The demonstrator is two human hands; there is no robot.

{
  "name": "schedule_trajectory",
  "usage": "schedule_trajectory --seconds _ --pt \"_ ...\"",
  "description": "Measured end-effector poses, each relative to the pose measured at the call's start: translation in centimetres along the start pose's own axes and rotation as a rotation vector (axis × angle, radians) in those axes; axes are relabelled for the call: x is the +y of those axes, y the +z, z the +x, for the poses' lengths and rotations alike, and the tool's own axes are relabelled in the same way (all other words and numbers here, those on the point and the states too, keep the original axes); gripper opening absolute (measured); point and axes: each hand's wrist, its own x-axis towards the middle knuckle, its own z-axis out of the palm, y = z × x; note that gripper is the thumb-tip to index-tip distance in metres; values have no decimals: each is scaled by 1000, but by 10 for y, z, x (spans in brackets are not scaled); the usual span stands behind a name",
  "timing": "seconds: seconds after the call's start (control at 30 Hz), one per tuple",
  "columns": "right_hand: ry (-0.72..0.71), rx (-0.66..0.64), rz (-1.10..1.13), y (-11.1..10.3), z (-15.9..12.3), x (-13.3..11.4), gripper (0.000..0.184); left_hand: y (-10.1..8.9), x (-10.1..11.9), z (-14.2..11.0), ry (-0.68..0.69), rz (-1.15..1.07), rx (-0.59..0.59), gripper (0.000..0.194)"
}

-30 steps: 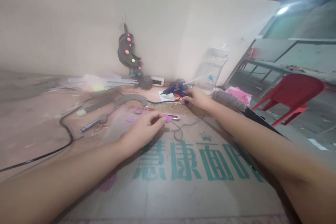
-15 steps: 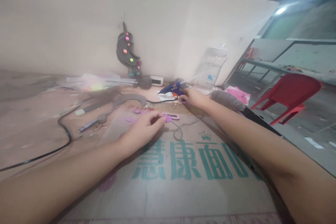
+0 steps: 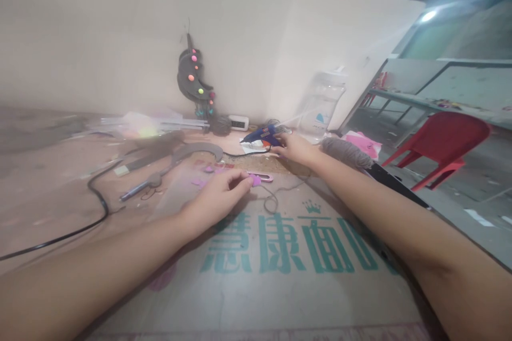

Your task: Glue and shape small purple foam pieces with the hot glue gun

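Note:
My left hand is closed in a pinch on a small purple cut-out piece above the printed sheet. My right hand grips a blue hot glue gun, its nozzle pointing left over a white paper. Part of the gun's handle is hidden behind my fingers. Loose purple pieces lie just beyond my left hand, and a pink-edged snipper rests close to its fingertips. A grey yarn strand loops on the sheet between my hands.
A grey crescent ornament with coloured balls hangs on the wall. A clear bottle and a grey yarn skein stand right. A grey crescent piece, a pen and a black cable lie left. A red chair stands beyond.
The whole view has shifted slightly. My right hand and the glue gun have moved a little left; my left hand keeps its pinch on the purple piece.

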Motion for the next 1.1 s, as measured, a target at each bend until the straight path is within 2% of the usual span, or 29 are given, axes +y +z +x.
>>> schedule_trajectory --seconds 0.2,0.47,0.57,0.77,0.93,1.0,1.1 --pt "67 32 80 1 1 -27 40 1 -4 1 2 -23 -11 32" --pt "72 63 198 18 21 -52 37 0 -3 1 11 -11 3 29" --pt "55 86 207 19 19 -50 38 1 -4 1 6 -24 -6 30" --pt "20 74 163 17 6 -32 41 3 -7 1 -2 -48 -18 29" --pt "15 70 148 13 2 -27 50 3 -5 1 -6 -42 -14 30" --pt "1 95 146 7 -3 -27 48 2 -3 0 -9 -31 -3 31" --pt "-2 165 134 -5 -21 -29 34 1 2 -1 -18 -19 12 31"
